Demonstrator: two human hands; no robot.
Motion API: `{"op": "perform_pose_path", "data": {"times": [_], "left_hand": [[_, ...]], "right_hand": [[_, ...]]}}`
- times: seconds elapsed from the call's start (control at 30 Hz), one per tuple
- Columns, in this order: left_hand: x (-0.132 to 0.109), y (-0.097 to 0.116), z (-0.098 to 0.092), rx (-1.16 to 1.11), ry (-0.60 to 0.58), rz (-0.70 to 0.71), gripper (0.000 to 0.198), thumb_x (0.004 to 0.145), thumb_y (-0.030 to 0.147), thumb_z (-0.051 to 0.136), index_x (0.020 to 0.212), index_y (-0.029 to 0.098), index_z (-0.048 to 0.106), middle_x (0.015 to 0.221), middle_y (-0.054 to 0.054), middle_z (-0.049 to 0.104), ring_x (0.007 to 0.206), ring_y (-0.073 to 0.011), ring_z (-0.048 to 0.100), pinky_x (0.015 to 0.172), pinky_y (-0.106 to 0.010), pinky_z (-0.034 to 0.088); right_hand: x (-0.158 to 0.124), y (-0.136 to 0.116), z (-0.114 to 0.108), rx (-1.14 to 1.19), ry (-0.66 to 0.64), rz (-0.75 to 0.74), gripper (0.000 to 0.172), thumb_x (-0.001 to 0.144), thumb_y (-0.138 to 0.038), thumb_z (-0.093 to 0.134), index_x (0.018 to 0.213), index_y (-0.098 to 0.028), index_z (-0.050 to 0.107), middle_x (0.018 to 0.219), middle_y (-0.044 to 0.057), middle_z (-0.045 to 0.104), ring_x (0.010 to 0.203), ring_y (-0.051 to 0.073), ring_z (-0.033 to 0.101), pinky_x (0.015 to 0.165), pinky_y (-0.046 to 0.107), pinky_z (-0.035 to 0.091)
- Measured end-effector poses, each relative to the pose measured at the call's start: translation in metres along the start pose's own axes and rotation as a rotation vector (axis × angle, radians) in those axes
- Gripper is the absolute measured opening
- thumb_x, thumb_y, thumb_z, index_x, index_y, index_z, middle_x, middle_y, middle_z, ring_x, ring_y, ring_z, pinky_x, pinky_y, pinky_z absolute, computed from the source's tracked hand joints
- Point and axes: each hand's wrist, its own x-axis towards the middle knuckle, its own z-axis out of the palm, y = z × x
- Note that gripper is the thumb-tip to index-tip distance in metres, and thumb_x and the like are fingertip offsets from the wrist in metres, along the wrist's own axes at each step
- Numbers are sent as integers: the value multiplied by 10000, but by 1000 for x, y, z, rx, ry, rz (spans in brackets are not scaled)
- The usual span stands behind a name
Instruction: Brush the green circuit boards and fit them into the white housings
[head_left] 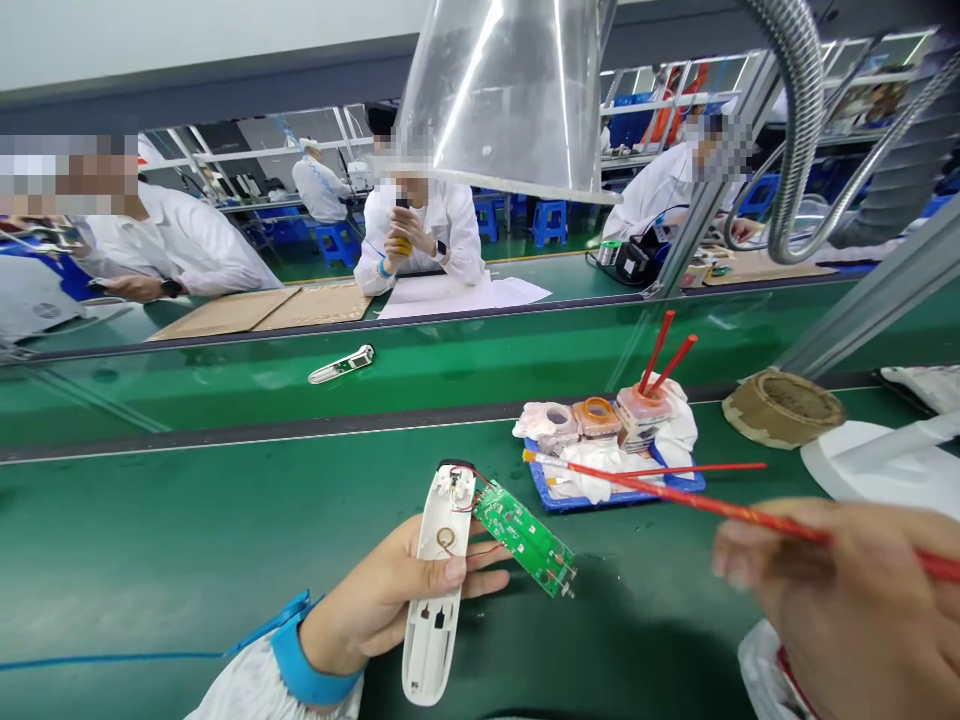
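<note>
My left hand [390,600] grips a long white plastic housing [433,590] low in the middle of the view, its fingers wrapped around the housing's edge. Thin red wires join the housing to a green circuit board [523,535], which hangs beside my fingers. A long red-handled tool [720,506] is shut in my right hand [832,600] at the lower right, and its pale tip reaches over a blue tray [600,503]. The tray holds white cloth and small containers, and several red sticks stand in one container [641,420].
A brown tape roll [784,408] and white sheets [877,470] lie at the right. A clear partition [480,340] runs across the green bench, and a clear hood [502,100] hangs above. Co-workers in white coats [420,235] sit beyond the partition.
</note>
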Motion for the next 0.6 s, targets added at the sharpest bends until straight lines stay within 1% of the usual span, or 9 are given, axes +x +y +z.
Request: {"op": "perform_pose_path", "data": {"times": [0.03, 0.07, 0.1, 0.13, 0.23, 0.3, 0.43, 0.5, 0.6], "left_hand": [[0, 1, -1, 0, 12, 5, 239, 693, 88, 714, 922, 157, 704, 898, -53, 730, 977, -221, 643, 938, -407, 486], [0, 2, -2, -2, 31, 13, 231, 697, 98, 713, 920, 157, 706, 896, -51, 729, 979, -224, 642, 944, -411, 481], [0, 2, -3, -7, 55, 27, 215, 703, 121, 711, 914, 158, 708, 894, -48, 728, 983, -230, 639, 945, -418, 479], [0, 2, -3, -13, 85, 42, 191, 712, 158, 709, 903, 159, 711, 893, -46, 727, 989, -238, 635, 944, -429, 479], [3, 1, -3, -6, 201, 82, 188, 719, 290, 704, 865, 171, 715, 878, -43, 725, 986, -261, 630, 906, -454, 497], [6, -1, 0, 57, 290, 88, 236, 691, 356, 717, 844, 177, 712, 847, -45, 723, 943, -256, 640, 861, -424, 517], [14, -2, 4, 260, 441, 97, 375, 640, 493, 712, 866, 194, 688, 798, -46, 720, 749, -197, 649, 715, -305, 514], [18, -2, 3, 356, 447, 137, 412, 655, 538, 675, 881, 195, 674, 791, -47, 715, 709, -176, 622, 677, -277, 484], [24, 0, -2, 524, 366, 234, 397, 702, 552, 618, 836, 181, 661, 747, -34, 679, 687, -155, 567, 647, -249, 437]], "right_hand": [[8, 7, 5, 16, 46, 20, 183, 865, -381, 537, 782, -225, 584, 649, 30, 637, 510, 159, 580, 475, 280, 494], [16, 17, 9, 77, 103, 125, 181, 828, -384, 597, 785, -212, 564, 608, 16, 631, 454, 146, 556, 429, 253, 480], [23, 27, 11, 139, 132, 292, 215, 794, -392, 640, 788, -197, 549, 584, 8, 626, 426, 133, 540, 415, 238, 481], [29, 38, 14, 201, 118, 470, 259, 779, -403, 657, 746, -175, 540, 580, 15, 627, 427, 118, 536, 412, 213, 480], [39, 66, 17, 204, 43, 677, 278, 866, -331, 569, 740, -84, 590, 566, 74, 624, 476, 117, 577, 488, 202, 524], [40, 74, 18, 187, -7, 766, 275, 910, -271, 504, 798, -42, 608, 620, 110, 649, 503, 128, 606, 534, 223, 549], [45, 76, 12, 147, -68, 908, 233, 939, -214, 440, 876, -49, 591, 873, 165, 682, 532, 132, 634, 542, 261, 573], [49, 76, 4, 117, -84, 936, 222, 934, -206, 452, 869, -49, 594, 894, 169, 680, 525, 123, 632, 515, 237, 567], [53, 75, -6, 84, -111, 945, 287, 934, -238, 461, 767, -51, 602, 729, 145, 682, 471, 108, 607, 459, 188, 537]]}}
